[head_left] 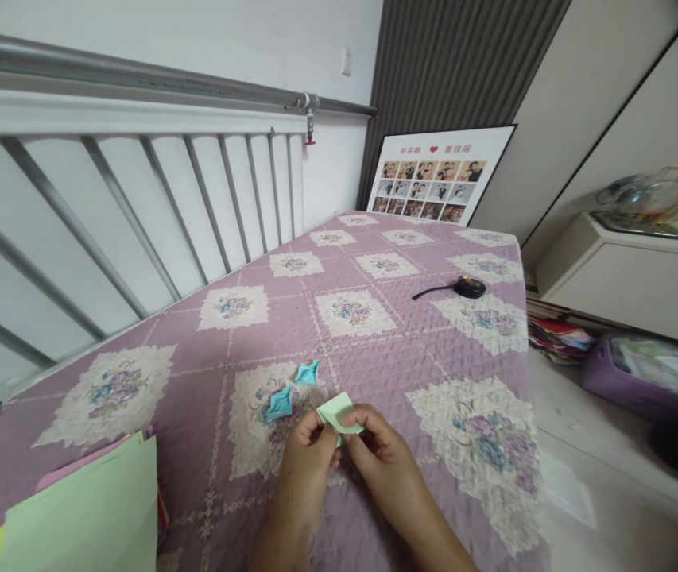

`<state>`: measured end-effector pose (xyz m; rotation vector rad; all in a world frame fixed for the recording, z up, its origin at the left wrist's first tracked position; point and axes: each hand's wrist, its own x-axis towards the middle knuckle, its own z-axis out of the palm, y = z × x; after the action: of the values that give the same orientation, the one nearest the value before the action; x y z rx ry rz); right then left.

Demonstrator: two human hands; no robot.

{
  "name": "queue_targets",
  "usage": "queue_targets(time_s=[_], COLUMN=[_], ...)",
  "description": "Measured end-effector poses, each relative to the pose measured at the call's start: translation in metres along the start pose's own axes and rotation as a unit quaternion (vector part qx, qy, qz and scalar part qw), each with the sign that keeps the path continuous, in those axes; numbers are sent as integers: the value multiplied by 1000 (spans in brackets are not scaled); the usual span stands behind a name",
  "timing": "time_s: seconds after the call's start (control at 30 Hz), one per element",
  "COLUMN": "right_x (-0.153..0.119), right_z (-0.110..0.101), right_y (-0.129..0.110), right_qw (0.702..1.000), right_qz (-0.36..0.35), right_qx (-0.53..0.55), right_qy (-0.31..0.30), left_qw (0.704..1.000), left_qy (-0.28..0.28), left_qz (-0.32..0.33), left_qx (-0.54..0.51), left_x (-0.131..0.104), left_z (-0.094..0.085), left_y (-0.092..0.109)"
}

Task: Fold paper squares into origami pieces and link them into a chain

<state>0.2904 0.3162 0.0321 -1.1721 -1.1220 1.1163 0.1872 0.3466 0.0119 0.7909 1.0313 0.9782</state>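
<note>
Between my two hands is a small piece of pale green paper [336,408], folded, with one corner pointing away from me. My left hand [310,446] pinches its left side and lower edge. On the right side, my right hand [379,438] grips it between thumb and fingers. Just beyond my left hand lie two small folded blue paper pieces, a nearer one [280,403] and a farther one [308,372]. Both rest on the purple flowered cloth [279,318]. Some of my fingertips are hidden under the green paper.
A stack of coloured paper sheets [85,508], pale green on top, lies at the near left. A black tape measure [468,287] with a strap sits toward the right edge. A white radiator [136,214] borders the left side; a photo board [439,171] leans at the back.
</note>
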Motion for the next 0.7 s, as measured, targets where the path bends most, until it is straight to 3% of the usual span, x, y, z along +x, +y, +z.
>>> queue_targets(time_s=[0.27, 0.53, 0.7], right_x=[1, -1, -1], right_z=[0, -5, -6], right_y=[1, 4, 5], right_qw=[1000, 990, 988], right_qz=[-17, -63, -77], right_qx=[-19, -128, -137], right_qy=[3, -12, -6], left_qw=[998, 992, 993], left_qy=[-12, -11, -10], left_qz=[-9, -5, -8], left_qx=[-66, -129, -121], left_x=[-4, -4, -2], left_z=[1, -1, -5], left_y=[3, 3, -2])
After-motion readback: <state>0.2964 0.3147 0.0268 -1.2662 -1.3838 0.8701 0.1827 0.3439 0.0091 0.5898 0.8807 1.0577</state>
